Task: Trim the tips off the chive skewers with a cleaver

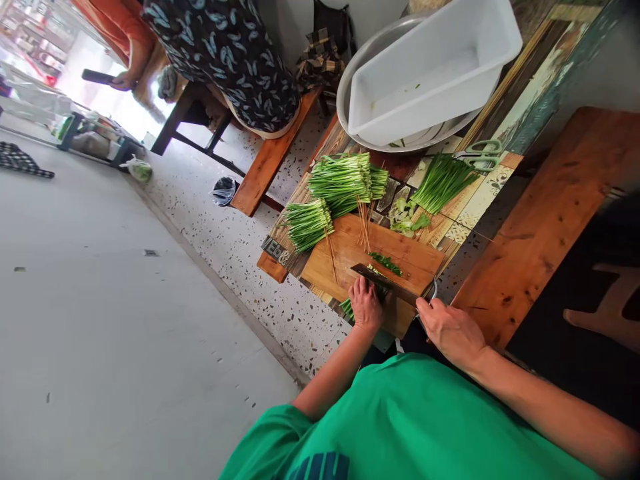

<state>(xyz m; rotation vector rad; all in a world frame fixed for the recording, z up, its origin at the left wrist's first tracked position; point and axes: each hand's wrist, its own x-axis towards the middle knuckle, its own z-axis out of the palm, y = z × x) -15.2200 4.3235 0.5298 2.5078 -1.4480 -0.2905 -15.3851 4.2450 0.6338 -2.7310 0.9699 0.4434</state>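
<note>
My right hand (453, 331) is closed round the handle of a broad dark knife (395, 289), whose blade lies across a wooden cutting board (415, 257). Curled beside the blade, my left hand (366, 305) presses on a bunch of chives (347, 307), partly hidden under the fingers. Chopped green pieces (386, 263) lie on the board just beyond the blade. Thin wooden skewers (364, 223) rest at the board's far side. Behind it are stacked cut lengths of chives (345, 175), with another pile of chives (309, 223) to the left.
Green-handled scissors (483, 155) lie by more chives (443, 183) at the right. Leafy scraps (407, 217) sit between the piles. A white plastic tub (430, 80) stands in a metal basin (345, 100). A person in a patterned garment (225, 60) is near a wooden bench (275, 157).
</note>
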